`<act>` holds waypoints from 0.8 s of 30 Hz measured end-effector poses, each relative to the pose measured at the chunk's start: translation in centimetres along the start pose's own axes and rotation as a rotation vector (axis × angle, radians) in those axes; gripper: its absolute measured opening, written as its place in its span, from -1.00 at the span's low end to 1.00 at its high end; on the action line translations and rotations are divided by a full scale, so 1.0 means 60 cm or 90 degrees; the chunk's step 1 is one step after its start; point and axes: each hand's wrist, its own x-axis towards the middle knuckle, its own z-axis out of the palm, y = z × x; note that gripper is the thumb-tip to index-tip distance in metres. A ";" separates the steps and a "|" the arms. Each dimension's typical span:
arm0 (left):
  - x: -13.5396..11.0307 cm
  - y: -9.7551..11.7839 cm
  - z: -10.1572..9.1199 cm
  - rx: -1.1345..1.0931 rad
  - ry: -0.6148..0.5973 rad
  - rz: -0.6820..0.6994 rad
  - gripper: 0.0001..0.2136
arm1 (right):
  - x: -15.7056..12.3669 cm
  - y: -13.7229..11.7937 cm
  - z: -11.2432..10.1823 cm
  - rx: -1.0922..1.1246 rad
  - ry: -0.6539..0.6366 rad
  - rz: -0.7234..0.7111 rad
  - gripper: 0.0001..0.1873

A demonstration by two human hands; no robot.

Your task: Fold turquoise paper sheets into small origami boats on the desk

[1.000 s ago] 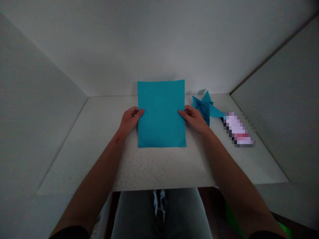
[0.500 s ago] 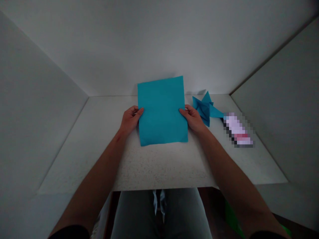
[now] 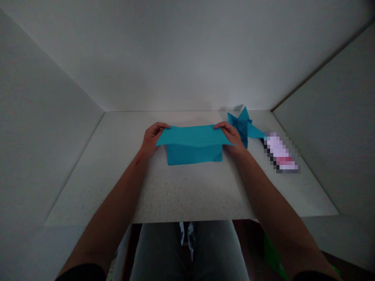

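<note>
A sheet of blue paper (image 3: pixel 193 154) is bent over across its width, its far part leaning toward me above the near part. My left hand (image 3: pixel 152 134) grips the sheet at the left end of the bend, fingers on the far side. At the right end, my right hand (image 3: pixel 231 134) holds it the same way, with its thumb hidden under the overhanging flap. Just beyond my right hand, a folded blue paper figure (image 3: pixel 241 127) with pointed tips rests on the table.
The white speckled table (image 3: pixel 187 199) meets a pale wall (image 3: pixel 187 58) at its back edge, with side panels left and right. A pixelated, phone-like object (image 3: pixel 281 153) lies at the right, touching the paper figure's tip. My legs (image 3: pixel 164 253) are below the front edge.
The sheet was spread out nearly flat and upright; now its top edge has come down toward me and it is bent over. Both hands have shifted their hold to the bend.
</note>
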 end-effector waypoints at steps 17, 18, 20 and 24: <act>-0.017 0.012 0.006 0.379 -0.034 0.072 -0.75 | -0.011 -0.010 0.004 -0.150 -0.117 -0.051 -0.49; -0.018 0.016 0.008 0.429 -0.019 0.109 -0.73 | -0.012 -0.008 0.003 -0.179 -0.122 -0.059 -0.47; -0.022 0.024 0.013 0.514 -0.020 0.177 -0.70 | -0.013 -0.006 0.001 -0.234 -0.132 -0.068 -0.47; -0.036 0.032 0.033 0.541 -0.247 0.244 -0.72 | -0.015 -0.008 0.006 -0.253 -0.137 -0.069 -0.46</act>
